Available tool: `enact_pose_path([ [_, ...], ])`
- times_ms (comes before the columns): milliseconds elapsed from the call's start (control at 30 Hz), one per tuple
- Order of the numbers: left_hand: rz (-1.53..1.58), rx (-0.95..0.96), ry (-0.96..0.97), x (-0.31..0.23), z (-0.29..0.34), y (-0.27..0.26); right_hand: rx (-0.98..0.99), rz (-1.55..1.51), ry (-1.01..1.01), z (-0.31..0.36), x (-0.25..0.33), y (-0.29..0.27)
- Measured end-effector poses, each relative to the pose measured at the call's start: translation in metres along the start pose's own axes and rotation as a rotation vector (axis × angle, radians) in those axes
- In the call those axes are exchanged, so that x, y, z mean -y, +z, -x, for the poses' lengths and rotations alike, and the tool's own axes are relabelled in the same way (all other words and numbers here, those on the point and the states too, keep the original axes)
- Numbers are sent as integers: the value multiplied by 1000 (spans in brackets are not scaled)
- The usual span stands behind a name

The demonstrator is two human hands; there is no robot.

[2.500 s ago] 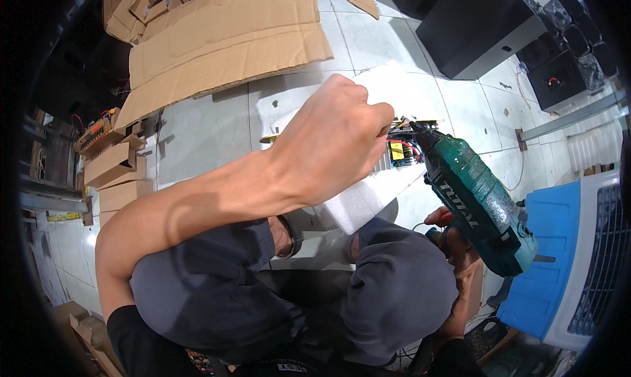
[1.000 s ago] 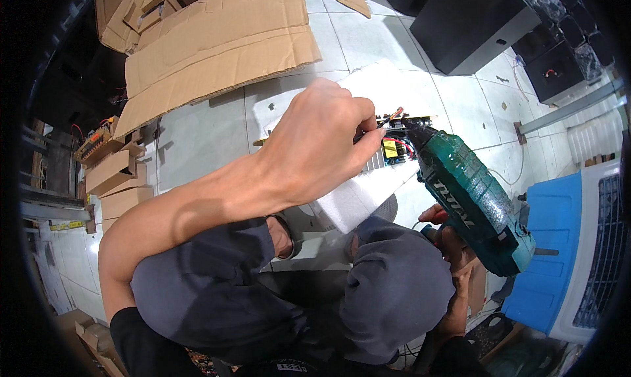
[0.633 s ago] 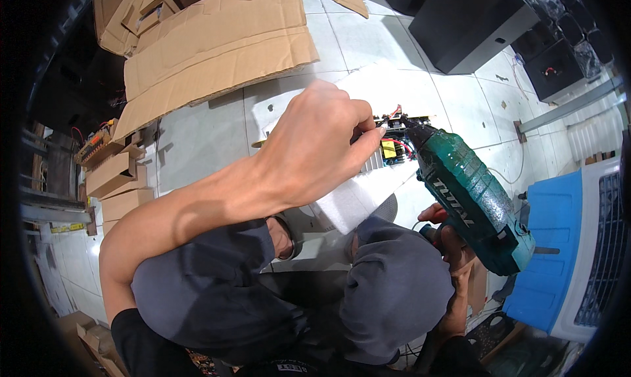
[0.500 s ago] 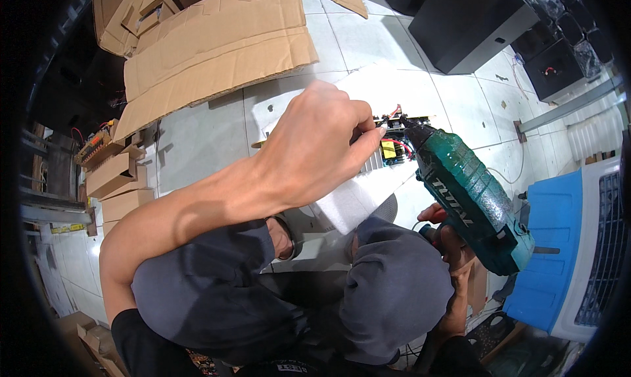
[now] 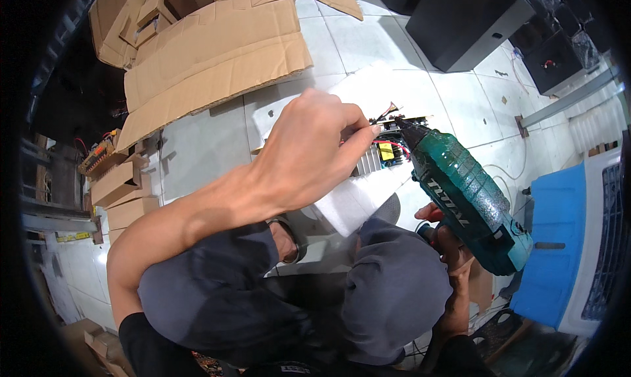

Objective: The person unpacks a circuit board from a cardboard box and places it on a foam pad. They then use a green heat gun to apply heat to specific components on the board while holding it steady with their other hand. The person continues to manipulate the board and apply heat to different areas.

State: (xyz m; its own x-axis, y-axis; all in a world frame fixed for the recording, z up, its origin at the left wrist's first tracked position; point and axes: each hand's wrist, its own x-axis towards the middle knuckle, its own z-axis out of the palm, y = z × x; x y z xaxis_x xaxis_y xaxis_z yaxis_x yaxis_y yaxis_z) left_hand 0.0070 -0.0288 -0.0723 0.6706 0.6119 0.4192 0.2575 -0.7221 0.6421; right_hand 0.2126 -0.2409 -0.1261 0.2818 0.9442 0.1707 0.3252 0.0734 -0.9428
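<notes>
My left hand (image 5: 309, 150) reaches over the floor, thumb and forefinger pinched on a thin dark wire (image 5: 384, 115) above a circuit board (image 5: 397, 151). The board carries a yellow component, red wires and a finned metal heatsink; my left hand hides part of it. A teal hot glue gun (image 5: 468, 203) is gripped in my right hand (image 5: 451, 249), its body covering many of the fingers. Its black nozzle points at the board's far edge, close to the wire; I cannot tell whether they touch. White foam wrap (image 5: 351, 203) lies under the board's near side.
Opened cardboard (image 5: 217, 75) spreads across the far left, with smaller cartons (image 5: 125, 183) nearer. A black speaker cabinet (image 5: 467, 25) stands far right. Beside my right arm is a blue and white appliance (image 5: 552, 239). A loose cable (image 5: 516, 173) curves over the tiled floor.
My left hand has shifted slightly left, and the wire ends by its fingertips now stand differently. The glue gun's nozzle has moved a little left and up over the board.
</notes>
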Motion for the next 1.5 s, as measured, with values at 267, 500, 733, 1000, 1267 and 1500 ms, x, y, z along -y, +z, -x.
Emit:
enact_pose_path([
  [267,242,118,-291,-9,-2,-12,125,240,105,10,-36,-20],
  [500,242,132,-399,-15,-8,-10,-120,-329,198,17,-44,-32],
  [733,299,30,-434,20,3,-16,-150,-841,228,14,-48,-87],
  [1000,262,21,-394,19,-7,-12,-590,-770,500,144,-138,-227],
  [1267,262,78,-455,44,-7,-28,-1152,-646,685,275,-234,-283],
  [1500,215,115,-494,43,-9,-27,-1112,-755,745,295,-279,-289],
])
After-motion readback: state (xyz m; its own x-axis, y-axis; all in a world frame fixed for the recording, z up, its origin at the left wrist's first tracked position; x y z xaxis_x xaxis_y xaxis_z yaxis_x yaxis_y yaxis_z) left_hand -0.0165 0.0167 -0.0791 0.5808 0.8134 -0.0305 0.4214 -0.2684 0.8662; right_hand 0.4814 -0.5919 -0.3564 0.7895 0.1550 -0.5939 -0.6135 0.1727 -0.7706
